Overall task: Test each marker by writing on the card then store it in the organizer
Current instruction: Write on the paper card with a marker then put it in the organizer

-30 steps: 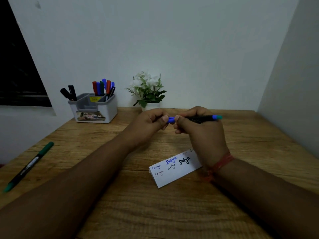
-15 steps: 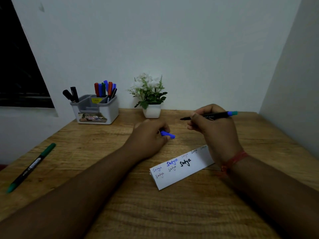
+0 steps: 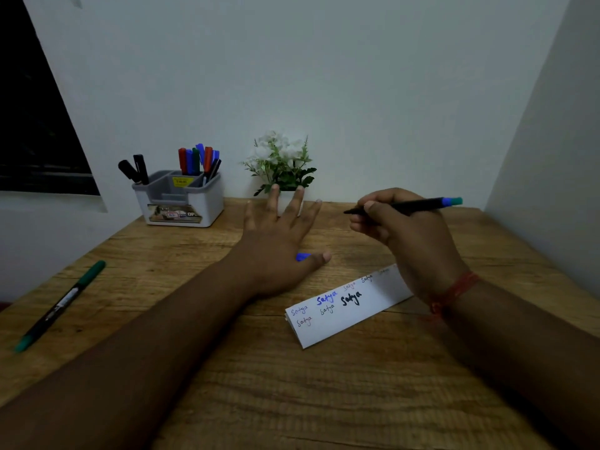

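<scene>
In organizer [image 3: 181, 203], capped markers [image 3: 198, 160] upright

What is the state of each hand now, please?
Left hand: open, fingers spread flat over the table, blue cap beside the thumb.
Right hand: holds the uncapped marker above the card.

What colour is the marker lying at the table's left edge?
Green caps on a black barrel, seen in the head view.

green marker [image 3: 61, 303], white card [image 3: 350, 306], blue cap [image 3: 303, 256]
</scene>
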A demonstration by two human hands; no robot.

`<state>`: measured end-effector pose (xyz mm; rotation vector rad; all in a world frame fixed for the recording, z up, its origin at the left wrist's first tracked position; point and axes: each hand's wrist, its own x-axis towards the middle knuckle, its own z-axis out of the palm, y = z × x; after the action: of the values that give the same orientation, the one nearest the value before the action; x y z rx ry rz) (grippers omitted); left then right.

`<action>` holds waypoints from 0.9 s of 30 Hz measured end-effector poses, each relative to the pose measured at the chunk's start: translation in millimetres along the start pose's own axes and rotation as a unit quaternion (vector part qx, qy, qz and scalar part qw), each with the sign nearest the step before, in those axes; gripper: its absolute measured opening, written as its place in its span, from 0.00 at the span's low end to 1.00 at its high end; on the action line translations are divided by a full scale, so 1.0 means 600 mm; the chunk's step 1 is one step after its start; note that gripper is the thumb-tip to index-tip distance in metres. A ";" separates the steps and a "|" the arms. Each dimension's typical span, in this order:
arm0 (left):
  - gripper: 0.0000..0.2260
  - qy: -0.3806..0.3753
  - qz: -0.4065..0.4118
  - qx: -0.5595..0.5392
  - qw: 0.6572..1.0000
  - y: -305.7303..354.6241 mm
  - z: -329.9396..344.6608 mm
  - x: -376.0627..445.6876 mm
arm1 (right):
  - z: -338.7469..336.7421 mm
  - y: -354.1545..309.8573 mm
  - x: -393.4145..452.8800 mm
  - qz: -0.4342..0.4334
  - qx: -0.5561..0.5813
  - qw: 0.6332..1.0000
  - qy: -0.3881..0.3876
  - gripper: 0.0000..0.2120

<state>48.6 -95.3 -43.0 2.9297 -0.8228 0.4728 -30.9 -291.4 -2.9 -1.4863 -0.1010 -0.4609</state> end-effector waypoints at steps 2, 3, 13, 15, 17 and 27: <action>0.38 -0.002 0.013 0.014 1.000 0.001 0.001 -0.001 | -0.011 -0.004 -0.013 -0.015 -0.076 0.996 -0.045 0.03; 0.38 -0.005 0.018 0.015 1.000 0.002 0.003 -0.002 | -0.021 -0.005 -0.022 -0.026 -0.140 0.987 -0.070 0.03; 0.38 -0.097 0.049 0.001 0.994 0.031 0.003 -0.003 | -0.072 0.014 -0.071 0.036 -0.328 0.936 -0.126 0.06; 0.39 -0.106 0.055 -0.005 0.993 0.034 0.004 -0.005 | -0.075 0.016 -0.068 0.045 -0.323 0.936 -0.129 0.06; 0.39 -0.111 0.062 0.000 0.992 0.037 0.007 -0.005 | -0.076 0.017 -0.066 0.053 -0.316 0.938 -0.133 0.05; 0.38 -0.134 0.080 0.049 0.987 0.044 0.017 0.000 | -0.076 0.021 -0.063 0.052 -0.313 0.937 -0.149 0.04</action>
<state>37.9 -119.7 -53.5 3.0772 -1.1002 0.1302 -70.7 -326.8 -32.0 -2.1745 -0.1187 -0.1768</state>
